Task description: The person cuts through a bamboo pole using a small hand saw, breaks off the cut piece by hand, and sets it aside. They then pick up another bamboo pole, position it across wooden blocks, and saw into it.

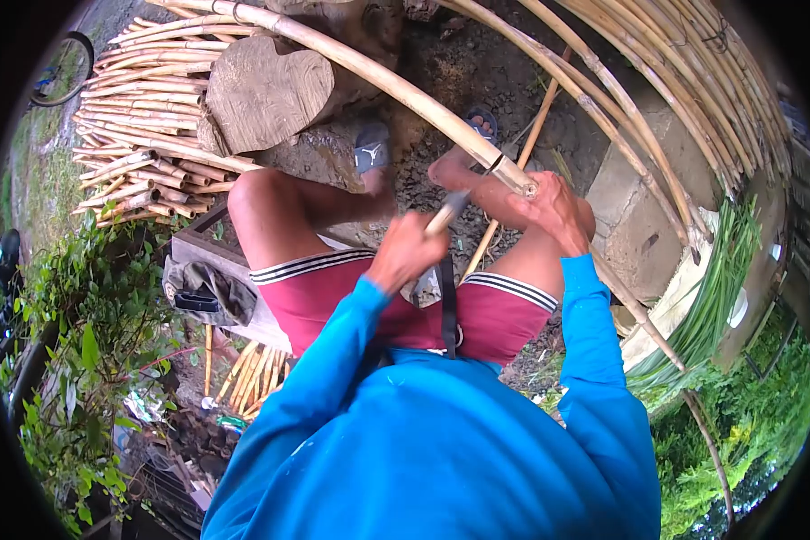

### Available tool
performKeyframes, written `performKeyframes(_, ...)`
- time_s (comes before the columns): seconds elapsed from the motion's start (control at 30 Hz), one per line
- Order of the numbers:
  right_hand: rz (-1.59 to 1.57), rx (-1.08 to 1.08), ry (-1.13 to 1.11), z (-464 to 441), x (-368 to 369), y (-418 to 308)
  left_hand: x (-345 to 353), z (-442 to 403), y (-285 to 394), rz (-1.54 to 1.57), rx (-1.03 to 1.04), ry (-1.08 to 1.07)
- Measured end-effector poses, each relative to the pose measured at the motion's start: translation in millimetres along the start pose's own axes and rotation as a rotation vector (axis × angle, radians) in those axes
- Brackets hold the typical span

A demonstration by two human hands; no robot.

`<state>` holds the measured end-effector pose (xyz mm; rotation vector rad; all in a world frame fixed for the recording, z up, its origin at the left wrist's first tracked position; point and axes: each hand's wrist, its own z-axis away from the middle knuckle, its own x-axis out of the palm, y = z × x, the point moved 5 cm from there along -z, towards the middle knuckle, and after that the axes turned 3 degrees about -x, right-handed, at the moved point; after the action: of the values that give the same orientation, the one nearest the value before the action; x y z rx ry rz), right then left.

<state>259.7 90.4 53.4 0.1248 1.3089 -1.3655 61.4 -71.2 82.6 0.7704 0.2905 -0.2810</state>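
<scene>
A long, pale bamboo pole slants down from the upper left, its cut end above my thigh. My right hand is wrapped around the pole near that end, just past a dark band at a joint. In my left hand is a short tool with a pale wooden handle and a dark metal end, gripped in a fist. The tool's dark end points up toward the pole, a little apart from it. Blur hides whether it is a blade or a hammer head.
A cut log stands ahead, beside stacked bamboo lengths. Long poles lean at the right, near green leaf strips. A wooden box with a dark cloth sits at my left, by leafy plants.
</scene>
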Motion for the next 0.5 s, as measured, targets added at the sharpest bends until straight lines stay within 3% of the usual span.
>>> performKeyframes(0.07,-0.184,0.019,-0.169,0.5,-8.4,-1.6,11.9,-35.9,6.1,-0.015,0.13,0.07)
performKeyframes(0.1,-0.385,0.064,-0.242,5.6,-16.3,-14.3,10.5,-23.7,12.1,0.017,0.15,0.077)
performKeyframes(0.13,-0.385,0.062,-0.237,8.3,-17.2,-14.1,4.6,-5.5,15.8,0.036,0.173,0.085)
performKeyframes(0.2,-0.606,0.328,-0.325,12.4,-6.2,0.4,-8.6,29.9,-15.3,-0.077,0.21,0.088)
performKeyframes(0.23,-0.659,0.386,-0.338,13.6,-6.0,4.5,-17.1,48.5,-34.1,-0.082,0.068,0.034)
performKeyframes(0.33,-0.636,0.389,-0.342,14.2,-2.9,8.8,-20.6,64.9,-49.1,-0.046,-0.032,-0.035)
performKeyframes(0.43,-0.725,0.458,-0.188,7.6,-12.2,16.2,4.1,17.1,-57.1,-0.055,-0.082,-0.024)
performKeyframes(0.47,-0.723,0.453,-0.19,-2.2,-16.1,20.8,10.9,9.0,-49.1,-0.042,-0.002,-0.023)
performKeyframes(0.5,-0.828,0.486,-0.38,-12.1,-16.4,17.5,11.3,5.2,-43.6,-0.041,0.004,-0.02)
